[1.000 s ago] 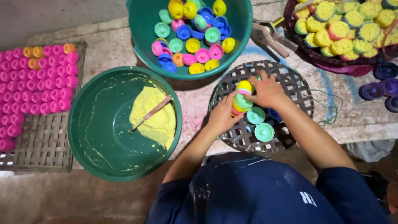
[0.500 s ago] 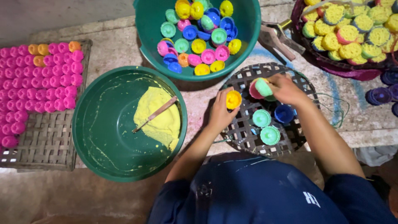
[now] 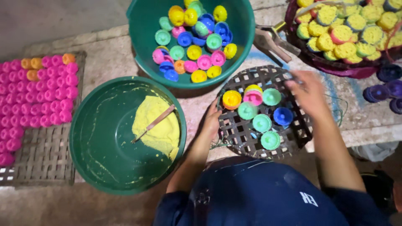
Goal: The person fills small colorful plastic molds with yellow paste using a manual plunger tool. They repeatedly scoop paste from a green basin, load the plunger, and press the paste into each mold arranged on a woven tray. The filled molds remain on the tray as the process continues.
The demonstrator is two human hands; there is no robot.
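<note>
A round dark woven tray (image 3: 247,138) lies in front of me with several small plastic cups on it: a yellow cup (image 3: 231,99), a pink one (image 3: 253,97), a blue one (image 3: 283,116) and green ones (image 3: 262,123). My left hand (image 3: 211,121) rests against the tray's left rim and holds nothing. My right hand (image 3: 307,92) hovers over the tray's upper right part. It is blurred, with its fingers apart and nothing in them.
A green basin (image 3: 104,167) with yellow batter (image 3: 157,127) and a stick sits at the left. A teal basin (image 3: 142,37) of coloured cups stands behind. Pink cups (image 3: 37,100) fill a woven tray at far left. A basket of filled cups (image 3: 347,37) is at top right.
Both hands held cups above the tray before. The cups now stand on the tray. My right hand has swung to the right, and my left hand has dropped to the rim.
</note>
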